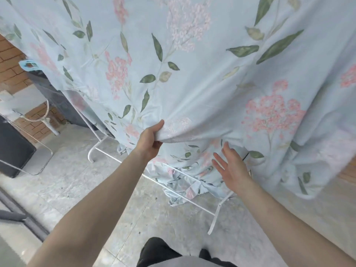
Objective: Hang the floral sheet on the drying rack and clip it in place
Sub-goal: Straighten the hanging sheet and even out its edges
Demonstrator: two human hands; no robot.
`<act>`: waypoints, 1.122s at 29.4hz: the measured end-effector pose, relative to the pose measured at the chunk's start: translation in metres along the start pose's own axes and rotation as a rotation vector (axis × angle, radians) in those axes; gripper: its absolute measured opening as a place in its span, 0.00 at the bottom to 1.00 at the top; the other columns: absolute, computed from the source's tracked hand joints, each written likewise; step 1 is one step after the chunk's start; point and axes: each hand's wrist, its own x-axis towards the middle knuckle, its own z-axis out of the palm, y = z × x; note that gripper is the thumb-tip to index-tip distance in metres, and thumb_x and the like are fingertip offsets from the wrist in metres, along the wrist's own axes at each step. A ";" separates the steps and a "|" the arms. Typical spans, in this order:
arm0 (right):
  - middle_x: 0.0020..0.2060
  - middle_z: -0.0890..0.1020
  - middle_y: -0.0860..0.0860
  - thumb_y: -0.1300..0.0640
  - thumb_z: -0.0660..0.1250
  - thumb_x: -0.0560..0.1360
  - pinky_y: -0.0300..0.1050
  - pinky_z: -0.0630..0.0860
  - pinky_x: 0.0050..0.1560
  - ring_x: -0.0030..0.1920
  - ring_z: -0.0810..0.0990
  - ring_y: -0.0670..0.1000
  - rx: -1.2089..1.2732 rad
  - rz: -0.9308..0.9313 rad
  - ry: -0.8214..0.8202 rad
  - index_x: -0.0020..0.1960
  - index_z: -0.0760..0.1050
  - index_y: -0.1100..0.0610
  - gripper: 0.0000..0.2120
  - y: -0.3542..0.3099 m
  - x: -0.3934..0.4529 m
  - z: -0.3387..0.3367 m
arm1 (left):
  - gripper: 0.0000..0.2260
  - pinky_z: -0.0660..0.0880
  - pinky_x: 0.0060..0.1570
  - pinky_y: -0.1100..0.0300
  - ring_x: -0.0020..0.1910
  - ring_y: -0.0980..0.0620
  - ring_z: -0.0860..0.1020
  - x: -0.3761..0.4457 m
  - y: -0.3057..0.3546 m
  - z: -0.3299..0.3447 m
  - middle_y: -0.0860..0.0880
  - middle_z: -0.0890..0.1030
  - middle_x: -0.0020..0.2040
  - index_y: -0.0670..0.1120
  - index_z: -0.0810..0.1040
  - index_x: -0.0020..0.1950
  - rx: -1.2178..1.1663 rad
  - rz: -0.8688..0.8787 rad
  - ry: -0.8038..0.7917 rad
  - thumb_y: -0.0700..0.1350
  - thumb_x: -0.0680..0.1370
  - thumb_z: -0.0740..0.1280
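Head view: floral sheet [192,74] hides most of white rack [100,143].

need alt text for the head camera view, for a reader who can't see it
A person's left hand grips a fold of a pale blue floral sheet draped over a white metal drying rack, while the open right hand reaches toward the fabric. The sheet's lower edge bunches on the grey concrete floor.
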 end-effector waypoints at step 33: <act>0.54 0.87 0.50 0.41 0.67 0.81 0.42 0.83 0.53 0.53 0.86 0.49 0.615 -0.420 0.339 0.61 0.82 0.53 0.18 0.030 -0.010 0.050 | 0.15 0.70 0.42 0.60 0.36 0.53 0.69 0.029 0.033 -0.070 0.52 0.74 0.39 0.46 0.79 0.49 0.402 -0.123 -0.074 0.56 0.75 0.76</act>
